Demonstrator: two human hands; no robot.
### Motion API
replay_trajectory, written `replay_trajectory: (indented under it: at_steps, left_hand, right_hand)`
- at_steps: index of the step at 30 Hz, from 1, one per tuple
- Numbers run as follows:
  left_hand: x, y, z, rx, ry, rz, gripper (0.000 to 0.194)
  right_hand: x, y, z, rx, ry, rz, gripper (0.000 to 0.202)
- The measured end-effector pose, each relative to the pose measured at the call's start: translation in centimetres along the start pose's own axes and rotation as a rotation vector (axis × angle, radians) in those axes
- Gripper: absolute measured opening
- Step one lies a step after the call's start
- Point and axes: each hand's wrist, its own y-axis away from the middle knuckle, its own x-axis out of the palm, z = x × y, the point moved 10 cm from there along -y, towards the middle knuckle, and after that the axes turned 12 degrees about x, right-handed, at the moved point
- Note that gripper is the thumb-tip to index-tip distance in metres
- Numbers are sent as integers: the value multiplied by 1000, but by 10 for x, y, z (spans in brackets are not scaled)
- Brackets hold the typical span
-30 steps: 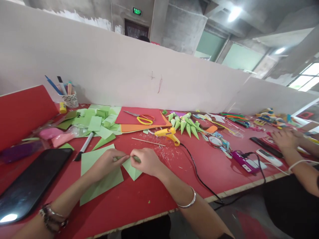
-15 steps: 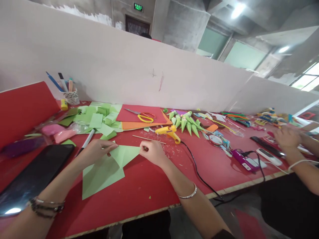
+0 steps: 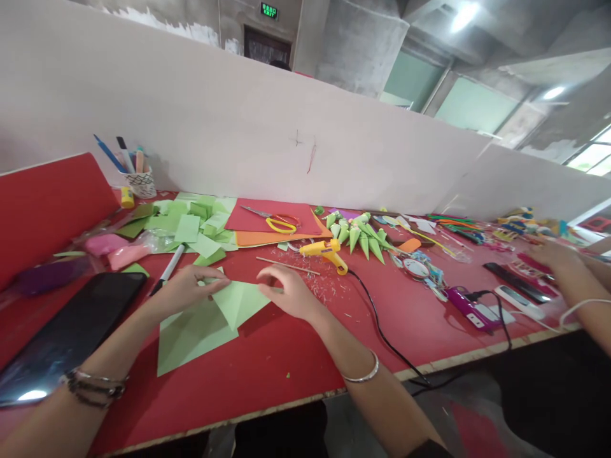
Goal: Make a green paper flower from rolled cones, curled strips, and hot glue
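Observation:
A light green sheet of paper (image 3: 238, 304) with a crease down its middle is held up over the table between my hands. My left hand (image 3: 188, 289) pinches its upper left edge between thumb and fingertips. At its upper right edge, my right hand (image 3: 291, 292) has thumb and forefinger on the paper, the forefinger arched. Beneath lies another green sheet (image 3: 191, 343), flat on the red tabletop and partly covered by the held one. A marker (image 3: 170, 264) rests just beyond my left hand.
A yellow glue gun (image 3: 324, 252) with a black cord lies beyond my right hand, near a thin stick (image 3: 287, 266) and scissors (image 3: 274, 219). Green paper cones (image 3: 360, 235) sit behind. A black phone (image 3: 71, 331) is at left. At right, another person's hand (image 3: 556, 261) works.
My right hand has shifted left along the paper's top edge, from its right corner toward the middle, and its forefinger arches more. The view has tilted slightly. The other person's hand moved right.

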Motion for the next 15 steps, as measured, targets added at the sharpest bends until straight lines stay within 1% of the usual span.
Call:
replay_trajectory:
  at_steps: [2, 3, 4, 6, 8, 10, 11, 13, 15]
  left_hand:
    - [-2, -2, -12, 87, -148, -46, 31]
    - [-3, -3, -21, 145, -257, -83, 30]
    - [-4, -3, -31, 208, -373, -124, 30]
    - [3, -3, -51, 319, -549, -150, 27]
    - [19, -5, -68, 414, -619, -85, 22]
    - [27, -6, -77, 444, -665, -58, 25]
    - [27, -7, -79, 436, -684, -64, 27]
    - [22, -6, -77, 400, -711, -89, 28]
    - [13, -5, -70, 361, -729, -106, 26]
  right_hand:
    - [15, 1, -2, 25, -15, 132, 19]
    - [19, 2, -4, 39, -15, 157, 21]
    - [21, 1, -6, 52, -11, 160, 22]
    - [22, 1, -8, 73, -3, 144, 21]
    - [23, 0, -10, 91, -11, 148, 22]
    - [23, 0, -11, 103, -34, 151, 23]
    - [22, 0, -10, 105, -46, 146, 23]
    - [19, 0, -9, 102, -61, 137, 24]
    - [15, 0, -8, 99, -71, 120, 24]
